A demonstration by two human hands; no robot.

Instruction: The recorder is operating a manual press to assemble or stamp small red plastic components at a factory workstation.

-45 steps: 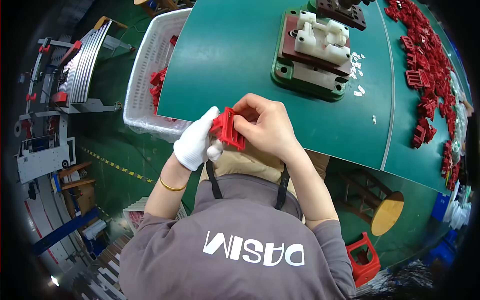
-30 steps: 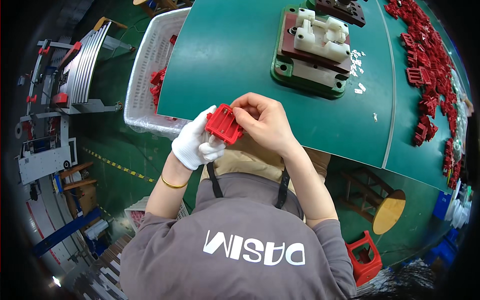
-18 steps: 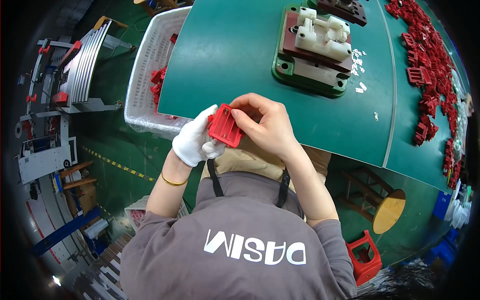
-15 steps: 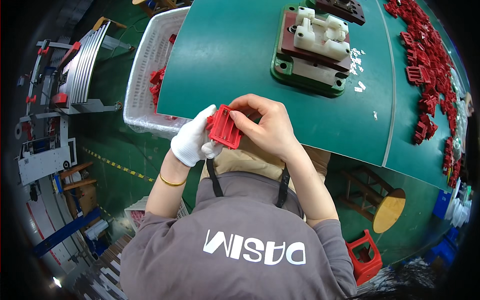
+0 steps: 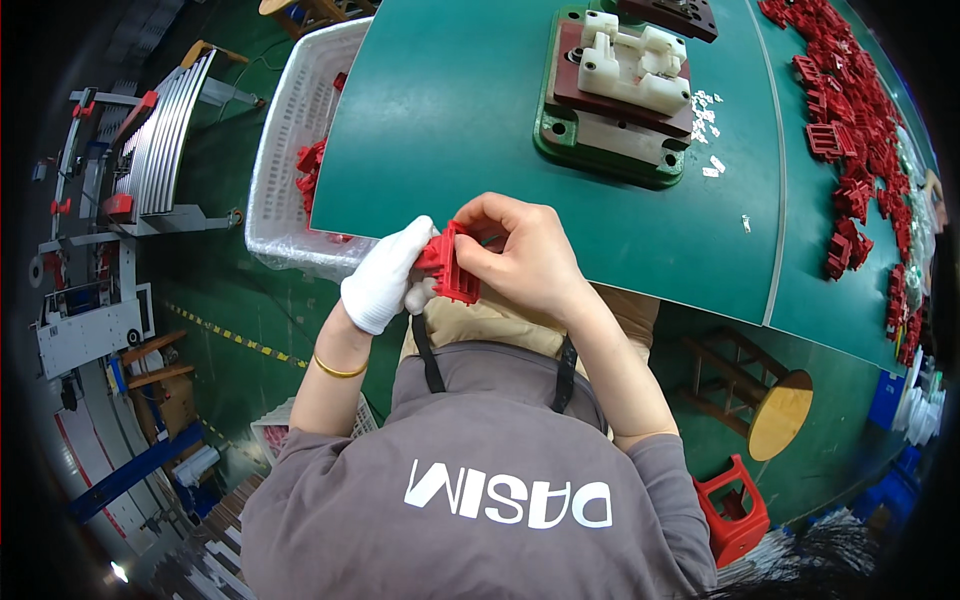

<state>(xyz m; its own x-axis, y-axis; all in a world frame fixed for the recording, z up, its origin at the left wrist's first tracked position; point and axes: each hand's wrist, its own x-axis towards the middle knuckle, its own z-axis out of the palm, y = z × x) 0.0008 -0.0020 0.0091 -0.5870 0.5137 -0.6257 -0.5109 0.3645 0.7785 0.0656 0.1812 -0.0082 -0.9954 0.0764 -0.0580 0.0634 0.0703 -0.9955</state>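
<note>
Both hands hold a red ribbed plastic part at the near edge of the green table, just above my lap. My left hand, in a white glove, grips the part's left side. My bare right hand curls over its right side and top, with the fingertips pressed on it. The part is turned edge-on, so its ribs show. Farther back on the table stands a green-based fixture with a maroon plate and a white block on it.
A white mesh basket holding red parts stands left of the table. Several red parts lie along the table's right side, with small white bits beside the fixture. A wooden stool and a red stool stand at lower right.
The red part has been turned in my hands from nearly flat to edge-on. Both hands have stayed at the table's near edge.
</note>
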